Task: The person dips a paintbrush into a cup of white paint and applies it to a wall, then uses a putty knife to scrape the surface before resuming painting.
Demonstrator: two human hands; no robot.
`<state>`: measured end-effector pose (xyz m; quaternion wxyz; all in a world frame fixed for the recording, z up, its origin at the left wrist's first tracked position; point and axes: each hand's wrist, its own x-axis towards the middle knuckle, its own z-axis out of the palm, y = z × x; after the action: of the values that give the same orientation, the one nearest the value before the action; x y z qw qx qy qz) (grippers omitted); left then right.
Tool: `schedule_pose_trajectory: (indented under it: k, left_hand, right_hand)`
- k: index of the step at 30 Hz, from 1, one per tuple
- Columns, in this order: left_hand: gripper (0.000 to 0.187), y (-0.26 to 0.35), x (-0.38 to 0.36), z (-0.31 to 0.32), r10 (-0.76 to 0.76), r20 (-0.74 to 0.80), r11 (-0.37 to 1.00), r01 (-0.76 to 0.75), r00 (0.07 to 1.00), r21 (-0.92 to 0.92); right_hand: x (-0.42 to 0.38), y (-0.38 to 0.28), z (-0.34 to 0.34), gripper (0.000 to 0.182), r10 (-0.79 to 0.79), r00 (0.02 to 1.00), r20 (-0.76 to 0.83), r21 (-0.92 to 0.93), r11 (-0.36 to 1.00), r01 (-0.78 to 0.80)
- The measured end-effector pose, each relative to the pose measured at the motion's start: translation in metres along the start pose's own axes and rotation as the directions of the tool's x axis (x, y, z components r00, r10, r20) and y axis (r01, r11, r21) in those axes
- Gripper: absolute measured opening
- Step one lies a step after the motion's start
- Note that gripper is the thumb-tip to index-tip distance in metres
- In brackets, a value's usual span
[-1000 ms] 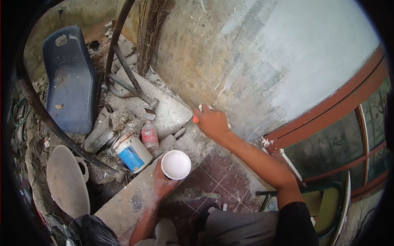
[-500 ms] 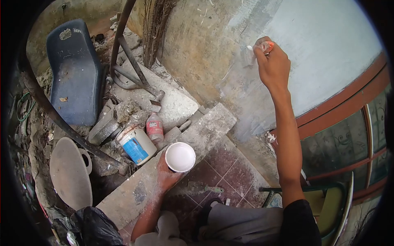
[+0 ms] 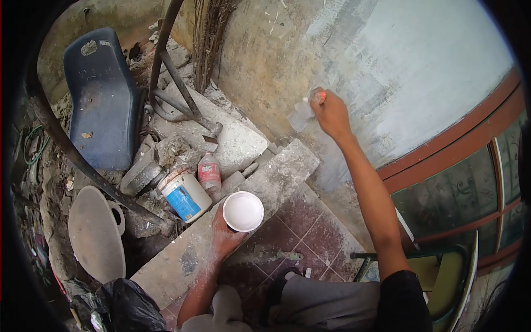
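My left hand point(image 3: 225, 238) is closed around a cup of white paint point(image 3: 243, 211), its round open top facing up above the concrete ledge point(image 3: 282, 171). My right hand point(image 3: 332, 113) reaches out to the wall point(image 3: 271, 61), its fingers wrapped round the orange handle of a flat paintbrush point(image 3: 301, 115). The brush's wide, whitish end lies against the stained wall, slightly blurred. White and grey strokes cover the wall to the right of the hand.
Left of the ledge are a paint tub point(image 3: 185, 196), a plastic bottle point(image 3: 209, 172), a blue seat point(image 3: 99, 105), a metal frame point(image 3: 72, 149) and rubble. A green-handled tool point(image 3: 290, 255) lies on the tiles. A chair point(image 3: 448, 282) stands beside a window point(image 3: 453, 199).
My right hand has moved the paintbrush left and downward along the wall. My left hand keeps the cup in the same place.
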<state>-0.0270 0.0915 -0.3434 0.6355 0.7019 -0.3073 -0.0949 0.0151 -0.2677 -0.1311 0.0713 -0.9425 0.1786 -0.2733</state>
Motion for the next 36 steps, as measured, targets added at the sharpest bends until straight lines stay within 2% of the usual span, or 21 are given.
schedule_pose_trajectory:
  k: [1, 3, 5, 9, 11, 13, 15, 17, 19, 21, 23, 26, 27, 28, 30, 31, 33, 36]
  left_hand:
    - [0.075, 0.002, 0.0, -0.001, -0.007, 0.003, 1.0, 0.007, 1.0, 0.002]
    - [0.075, 0.006, 0.001, -0.001, -0.053, 0.025, 0.998, 0.054, 0.998, -0.028]
    - [0.074, 0.006, 0.0, 0.001, -0.078, 0.022, 0.996, 0.079, 0.997, -0.049]
    - [0.074, 0.001, -0.002, 0.002, -0.102, 0.016, 0.992, 0.103, 0.995, -0.074]
    - [0.074, 0.001, -0.002, 0.001, -0.09, 0.016, 0.994, 0.091, 0.996, -0.062]
    - [0.074, 0.0, -0.002, 0.002, -0.071, 0.021, 0.996, 0.072, 0.997, -0.057]
    - [0.075, -0.007, -0.005, 0.004, -0.114, 0.008, 0.986, 0.114, 0.993, -0.12]
    - [0.076, -0.006, -0.003, 0.003, -0.094, 0.019, 0.99, 0.096, 0.995, -0.101]
    - [0.076, -0.006, -0.002, 0.004, -0.087, 0.024, 0.993, 0.088, 0.996, -0.074]
    - [0.076, -0.007, -0.005, 0.005, -0.126, 0.002, 0.984, 0.126, 0.992, -0.124]
    - [0.076, -0.002, -0.005, 0.004, -0.138, 0.006, 0.983, 0.138, 0.99, -0.123]
    - [0.077, 0.002, -0.003, 0.003, -0.143, 0.009, 0.985, 0.143, 0.99, -0.095]
    - [0.078, 0.003, -0.003, 0.002, -0.138, 0.003, 0.988, 0.138, 0.99, -0.066]
    - [0.078, 0.005, -0.003, 0.001, -0.138, 0.01, 0.988, 0.139, 0.99, -0.062]
    - [0.078, 0.009, -0.002, 0.0, -0.15, 0.014, 0.988, 0.15, 0.989, -0.043]
    - [0.078, 0.009, -0.001, 0.0, -0.145, 0.019, 0.988, 0.146, 0.989, -0.041]
    - [0.077, 0.01, -0.002, 0.0, -0.133, 0.002, 0.989, 0.133, 0.991, -0.058]
    - [0.076, 0.004, -0.002, 0.001, -0.126, 0.017, 0.99, 0.126, 0.992, -0.056]
  right_hand:
    - [0.007, -0.011, -0.023, 0.021, 0.007, 0.996, -0.085, 0.049, 0.999, -0.002]
    - [0.02, -0.032, -0.065, 0.019, -0.125, 0.95, -0.287, 0.004, 0.991, 0.132]
    - [0.02, -0.062, -0.101, 0.016, -0.122, 0.928, -0.353, -0.046, 0.993, 0.113]
    - [0.014, -0.066, -0.107, 0.018, -0.146, 0.922, -0.36, -0.007, 0.988, 0.154]
    - [0.009, -0.039, -0.076, 0.02, -0.027, 0.999, -0.023, 0.223, 0.974, 0.031]
    - [-0.004, -0.007, -0.021, 0.025, 0.064, 0.991, 0.118, 0.195, 0.977, -0.086]
    - [-0.025, 0.014, 0.023, 0.03, 0.027, 0.988, 0.149, 0.119, 0.992, -0.045]
    - [-0.038, 0.017, 0.027, 0.032, 0.074, 0.99, 0.117, 0.077, 0.994, -0.084]
    - [-0.035, 0.016, 0.017, 0.034, 0.118, 0.989, 0.093, 0.048, 0.991, -0.123]
    - [-0.02, 0.021, -0.011, 0.03, 0.196, 0.979, 0.05, -0.009, 0.981, -0.195]
    - [-0.009, -0.005, -0.062, 0.022, 0.109, 0.991, -0.075, -0.04, 0.993, -0.112]
    - [-0.009, -0.06, -0.132, 0.012, -0.143, 0.946, -0.29, -0.053, 0.99, 0.134]
    - [-0.012, -0.07, -0.142, 0.012, -0.206, 0.917, -0.342, -0.095, 0.978, 0.185]
    - [-0.017, -0.071, -0.142, 0.012, -0.199, 0.918, -0.343, -0.094, 0.98, 0.177]
    - [-0.026, -0.076, -0.14, 0.015, -0.454, 0.799, -0.394, -0.345, 0.879, 0.329]
    - [-0.035, -0.076, -0.134, 0.015, -0.451, 0.799, -0.398, -0.347, 0.88, 0.324]
    - [-0.062, -0.064, -0.102, 0.024, -0.4, 0.894, -0.204, -0.599, 0.773, 0.209]
    - [-0.108, -0.019, -0.033, 0.017, -0.45, 0.893, -0.003, -0.523, 0.762, 0.382]
